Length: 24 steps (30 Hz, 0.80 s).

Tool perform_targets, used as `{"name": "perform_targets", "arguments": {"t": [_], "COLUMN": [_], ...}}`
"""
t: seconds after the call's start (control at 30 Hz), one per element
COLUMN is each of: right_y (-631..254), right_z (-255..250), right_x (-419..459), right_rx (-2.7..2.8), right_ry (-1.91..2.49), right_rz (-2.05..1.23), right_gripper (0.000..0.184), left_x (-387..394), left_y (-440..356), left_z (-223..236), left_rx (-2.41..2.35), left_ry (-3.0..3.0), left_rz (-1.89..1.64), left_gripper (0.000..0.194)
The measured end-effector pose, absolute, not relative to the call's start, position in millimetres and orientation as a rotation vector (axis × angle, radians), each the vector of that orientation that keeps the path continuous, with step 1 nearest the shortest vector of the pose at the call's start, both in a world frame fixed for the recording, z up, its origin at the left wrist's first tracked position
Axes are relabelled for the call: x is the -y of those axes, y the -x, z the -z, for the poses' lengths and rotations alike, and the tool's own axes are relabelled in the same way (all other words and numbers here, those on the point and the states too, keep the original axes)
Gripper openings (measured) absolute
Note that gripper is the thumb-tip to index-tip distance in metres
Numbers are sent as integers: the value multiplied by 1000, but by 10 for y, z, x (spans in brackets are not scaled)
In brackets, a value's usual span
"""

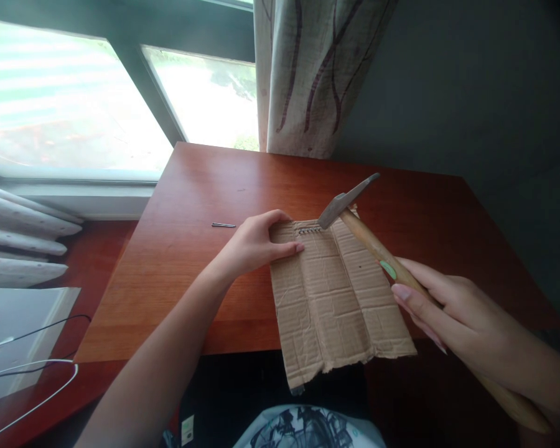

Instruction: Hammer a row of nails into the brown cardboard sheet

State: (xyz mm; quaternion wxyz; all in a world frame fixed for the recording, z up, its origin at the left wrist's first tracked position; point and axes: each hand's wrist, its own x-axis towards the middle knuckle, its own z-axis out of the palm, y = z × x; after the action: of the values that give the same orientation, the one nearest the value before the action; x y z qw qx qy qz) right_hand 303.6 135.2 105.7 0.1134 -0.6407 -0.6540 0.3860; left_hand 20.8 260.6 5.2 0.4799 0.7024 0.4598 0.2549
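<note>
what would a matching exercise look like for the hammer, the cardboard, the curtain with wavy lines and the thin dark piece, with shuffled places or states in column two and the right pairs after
Column one
1. Hammer
2. Cardboard
3. Curtain with wavy lines
4. Thin dark piece

Column two
A. Hanging to the right of the window
B. Lying on the tabletop, apart from everything else
C. Held in the right grip
D. Creased, its near end jutting past the tabletop's edge

Right pairs: 1-C, 2-D, 3-A, 4-B
</note>
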Motion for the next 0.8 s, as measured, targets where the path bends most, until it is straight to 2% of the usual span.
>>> {"name": "perform_targets", "arguments": {"t": [0.53, 0.8], "right_y": [-3148, -3272], "right_z": [-1043, -931], "right_x": [-1280, -1204], "right_rx": [1808, 1646], "right_ry": [1916, 1947], "right_rz": [-1105, -1183], "right_gripper": [46, 36], "left_x": [-2616, -2609], "left_y": [-200, -194], "left_z": [-77, -93], "left_rx": [-1140, -1145], "left_ry": [-1745, -1646], "left_rz": [-622, -740], "left_gripper": [50, 71]}}
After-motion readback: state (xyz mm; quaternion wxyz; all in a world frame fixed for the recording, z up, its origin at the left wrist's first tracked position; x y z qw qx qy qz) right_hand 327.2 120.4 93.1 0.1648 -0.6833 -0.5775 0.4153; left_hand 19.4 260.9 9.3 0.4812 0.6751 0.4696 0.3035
